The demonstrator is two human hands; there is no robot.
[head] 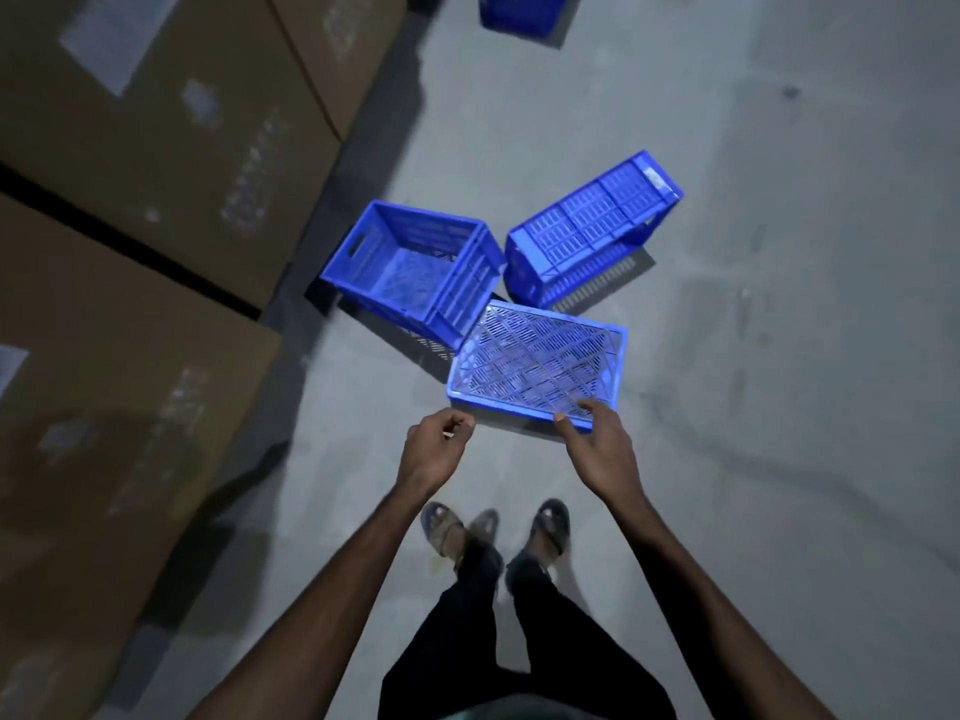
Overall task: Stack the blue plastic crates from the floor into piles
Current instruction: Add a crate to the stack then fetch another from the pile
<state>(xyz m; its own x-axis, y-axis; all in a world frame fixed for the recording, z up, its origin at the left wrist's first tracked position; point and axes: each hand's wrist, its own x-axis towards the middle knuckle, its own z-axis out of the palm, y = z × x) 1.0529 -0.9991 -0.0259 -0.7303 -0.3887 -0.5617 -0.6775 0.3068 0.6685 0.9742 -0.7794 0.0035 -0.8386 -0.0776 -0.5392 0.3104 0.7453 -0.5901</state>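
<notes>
Although none of the crates in view sits on another yet, the step in hand looks like the pick-up of the nearest one. Concrete floor (779, 356) runs under everything and on past both grips, and tall cardboard boxes (156, 122) wall off the whole side to the left of the left grip (434, 449). Directly ahead of the grips lies the overturned crate (540, 363), its latticed base facing up. The right grip (602, 449) has a forefinger on that base and its thumb against the near wall, a light pinch close to the near right corner. The left grip is loosely curled and holds nothing. It hangs just short of the crate's near left corner, apart from it. Ahead and to the left of the grips, an open crate (410, 262) stands mouth-up, seemingly tilted. Whether its near corner touches the overturned one I cannot tell. Ahead and to the right, a third crate (592, 226) lies on its side. A fourth crate (519, 13) shows far ahead, cut off by the frame edge. By my reading, the next move calls for the left grip to take the near left corner. Both grips would then lift the crate, turn it mouth-up and seat it squarely on the open crate ahead. Held by one corner only, it would likely swing.
</notes>
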